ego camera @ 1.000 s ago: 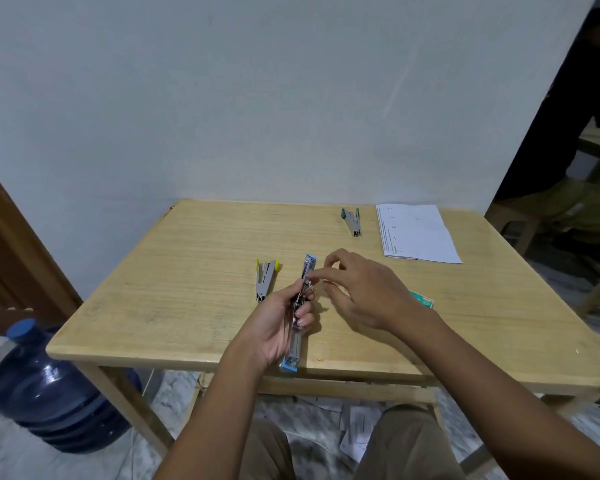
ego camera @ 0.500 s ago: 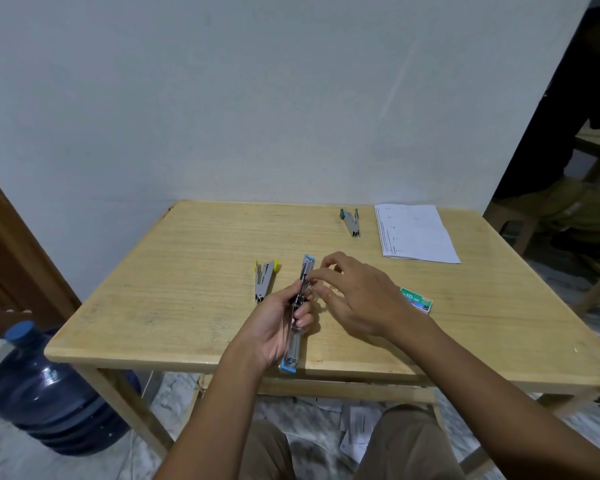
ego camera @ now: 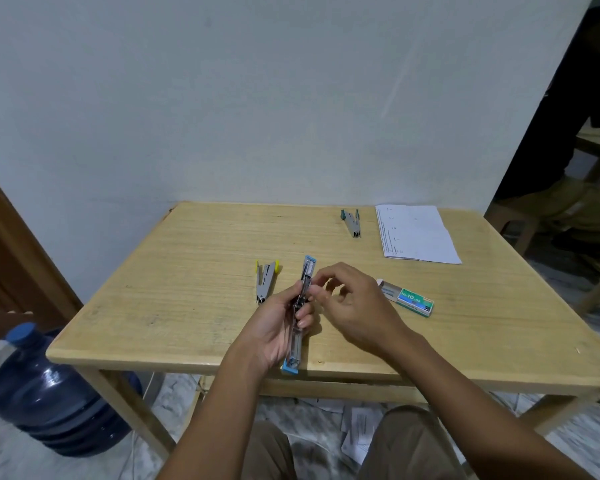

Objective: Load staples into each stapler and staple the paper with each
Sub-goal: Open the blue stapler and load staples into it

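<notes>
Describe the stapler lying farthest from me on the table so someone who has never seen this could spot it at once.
On the light wooden table, go to the far side by the wall, just left of the white printed paper sheet. There lies the grey metal stapler with dark green tips; the yellow-tipped stapler and the blue-ended stapler in the left hand sit nearer.

I hold the blue stapler (ego camera: 300, 317) in my left hand (ego camera: 274, 327), swung fully open into one long strip. Left of it lies the yellow stapler (ego camera: 265, 280), slightly agape. Right of it is the green staple box (ego camera: 407, 298), drawer slid out. Beyond it to the right lie the green stapler (ego camera: 351, 223) and the white printed sheet (ego camera: 416, 233).
</notes>
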Tool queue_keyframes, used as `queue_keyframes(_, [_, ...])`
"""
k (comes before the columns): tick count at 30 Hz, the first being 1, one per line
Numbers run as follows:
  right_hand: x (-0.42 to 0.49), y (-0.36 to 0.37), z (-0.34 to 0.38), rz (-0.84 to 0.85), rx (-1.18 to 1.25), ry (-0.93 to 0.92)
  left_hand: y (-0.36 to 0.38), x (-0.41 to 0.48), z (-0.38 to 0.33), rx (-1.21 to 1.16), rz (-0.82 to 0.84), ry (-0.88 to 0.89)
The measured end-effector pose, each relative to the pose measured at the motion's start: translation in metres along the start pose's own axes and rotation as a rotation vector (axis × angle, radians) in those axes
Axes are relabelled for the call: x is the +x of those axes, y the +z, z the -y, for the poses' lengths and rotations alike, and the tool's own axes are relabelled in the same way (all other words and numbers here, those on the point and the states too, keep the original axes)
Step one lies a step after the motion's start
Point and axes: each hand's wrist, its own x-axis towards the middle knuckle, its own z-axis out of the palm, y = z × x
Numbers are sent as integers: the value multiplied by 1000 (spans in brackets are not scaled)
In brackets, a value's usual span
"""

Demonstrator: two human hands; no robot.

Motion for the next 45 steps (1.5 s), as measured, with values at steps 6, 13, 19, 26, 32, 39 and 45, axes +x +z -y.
queue_keyframes(6, [0,9,-2,-137,31,-78,-1,1,0,-3,-3,0])
queue_keyframes(13, [3,24,-9,-162,-91,-6,6,-2,0,-9,-33,44])
queue_keyframes(19, [6,26,-3,-175,-195,5,3,1,0,32,-47,42])
queue_keyframes(26, [11,28,11,-203,-158,150,2,2,1,50,-70,48])
queue_keyframes(32, [16,28,14,-239,-54,243,4,1,1,19,-63,44])
queue_keyframes(39, [6,15,10,-221,-9,299,5,-3,0,16,-22,3])
queue_keyframes(45, [-23,-3,18,153,-3,158,10,-4,4,-66,-99,80])
